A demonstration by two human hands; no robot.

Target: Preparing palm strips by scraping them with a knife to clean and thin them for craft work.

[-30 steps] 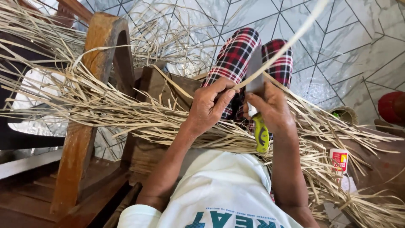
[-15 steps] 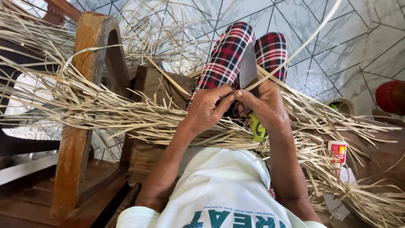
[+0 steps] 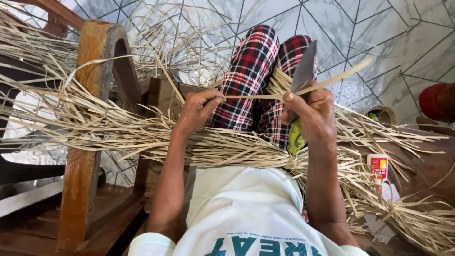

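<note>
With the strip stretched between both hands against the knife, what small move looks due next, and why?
Probably the left hand should pull the dry leaf strip further along the knife blade, which the right hand holds upright with a thumb pressing the strip to it. The strip is taut, and a long end beyond the blade seems not yet drawn past it.

trousers (image 3: 251, 71) red-black-white plaid | straw strips (image 3: 118, 128) tan | knife handle (image 3: 296, 138) yellow-green | shirt (image 3: 241, 208) white

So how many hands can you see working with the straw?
2. The left hand pinches a thin pale straw strip; the right hand grips a grey-bladed knife against it.
</note>
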